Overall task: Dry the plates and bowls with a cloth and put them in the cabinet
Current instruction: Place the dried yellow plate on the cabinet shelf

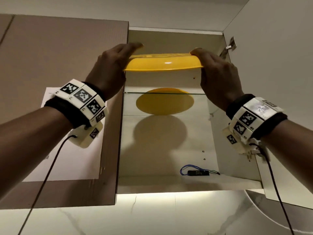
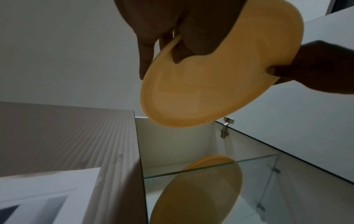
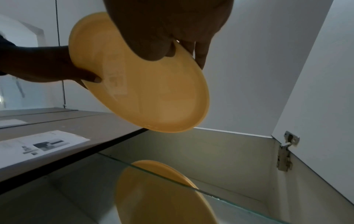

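Gripping opposite edges, the left hand (image 1: 110, 68) and the right hand (image 1: 218, 75) hold a yellow plate (image 1: 163, 62) level between them at the open cabinet (image 1: 169, 39) mouth, above the glass shelf (image 1: 162, 93). On each side the fingers (image 2: 145, 50) lie over the top of the rim and the thumb presses from beneath, so both hands are closed around the plate. Farther in, a second yellow plate (image 1: 165, 101) lies on the glass shelf, with a small black device with wires (image 1: 198, 173) on the cabinet floor below.
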{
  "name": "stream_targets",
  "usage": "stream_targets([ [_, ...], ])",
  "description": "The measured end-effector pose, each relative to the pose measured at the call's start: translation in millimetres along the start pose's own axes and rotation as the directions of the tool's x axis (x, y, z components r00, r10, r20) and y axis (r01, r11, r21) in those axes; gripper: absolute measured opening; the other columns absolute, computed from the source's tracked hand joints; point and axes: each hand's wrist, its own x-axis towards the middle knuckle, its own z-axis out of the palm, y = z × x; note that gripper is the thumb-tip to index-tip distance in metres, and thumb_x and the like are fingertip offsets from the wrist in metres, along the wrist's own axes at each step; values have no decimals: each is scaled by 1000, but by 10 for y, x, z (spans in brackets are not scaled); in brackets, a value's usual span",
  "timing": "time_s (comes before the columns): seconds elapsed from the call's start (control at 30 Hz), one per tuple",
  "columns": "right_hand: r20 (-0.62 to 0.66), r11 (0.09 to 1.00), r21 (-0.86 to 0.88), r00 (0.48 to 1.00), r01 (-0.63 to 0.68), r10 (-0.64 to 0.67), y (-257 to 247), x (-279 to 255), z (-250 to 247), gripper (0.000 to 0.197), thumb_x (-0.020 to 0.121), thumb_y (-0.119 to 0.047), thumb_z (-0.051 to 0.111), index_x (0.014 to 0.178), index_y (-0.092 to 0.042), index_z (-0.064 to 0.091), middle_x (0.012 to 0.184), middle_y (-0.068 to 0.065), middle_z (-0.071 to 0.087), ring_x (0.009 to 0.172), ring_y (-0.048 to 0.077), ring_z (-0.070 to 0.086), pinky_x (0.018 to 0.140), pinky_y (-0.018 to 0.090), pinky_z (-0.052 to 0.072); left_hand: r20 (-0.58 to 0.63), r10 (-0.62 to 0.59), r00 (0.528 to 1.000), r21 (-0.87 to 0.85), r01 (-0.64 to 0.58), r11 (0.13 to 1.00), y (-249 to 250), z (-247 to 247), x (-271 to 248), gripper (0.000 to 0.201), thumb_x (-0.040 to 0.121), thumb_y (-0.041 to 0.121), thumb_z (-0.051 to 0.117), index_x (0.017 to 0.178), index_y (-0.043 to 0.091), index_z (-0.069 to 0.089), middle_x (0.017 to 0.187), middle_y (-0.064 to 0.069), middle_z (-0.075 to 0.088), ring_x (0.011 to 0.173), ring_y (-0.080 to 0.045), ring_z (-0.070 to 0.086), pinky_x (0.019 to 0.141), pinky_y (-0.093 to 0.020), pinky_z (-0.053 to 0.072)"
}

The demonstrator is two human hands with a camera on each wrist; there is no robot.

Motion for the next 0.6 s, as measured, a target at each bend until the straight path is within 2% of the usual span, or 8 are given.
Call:
stream_targets([
  [0.13,-6,999,-41,1000,-8,8,137,103,113,35,93,5,45,124,-5,60,103,15,71,73,36,65,61,32,46,-89,-65,994,53,69,996,-100,108,154,62,87,-12,52,139,21,46,125,-15,63,105,-39,63,81,-56,56],
  [0.2,16,997,-63,999,-36,37,204,131,179,33,93,5,47,121,-6,60,97,16,71,72,36,65,61,32,44,-155,-78,985,94,93,991,-115,144,214,50,89,0,59,133,22,50,120,-11,66,101,-36,65,76,-55,57],
  [0.3,97,995,-57,991,-84,90,284,162,266,28,94,2,48,118,-5,60,95,18,70,74,37,64,62,39,51,-217,-56,975,100,79,992,-66,238,242,28,92,12,63,119,18,63,108,-11,71,94,-34,68,71,-51,58],
  [0.37,140,988,-40,978,-152,156,343,182,322,23,96,-1,48,115,-3,60,92,20,69,75,37,63,65,44,54,-193,-61,979,88,79,993,-55,344,238,24,93,11,62,116,17,67,103,-13,73,91,-35,69,72,-50,58],
  [0.47,221,970,-75,945,-231,242,432,207,443,22,95,3,45,112,-2,59,89,22,67,75,36,62,68,49,55,-128,-74,989,61,83,995,-91,519,238,30,93,3,62,119,15,69,100,-17,74,87,-36,70,74,-50,58],
  [0.6,315,953,-84,899,-292,304,510,210,578,22,96,3,44,112,-3,58,90,20,63,75,33,57,68,42,52,-42,-114,993,88,117,989,-168,719,322,37,92,-4,60,123,15,67,99,-16,75,88,-37,71,75,-53,57],
])
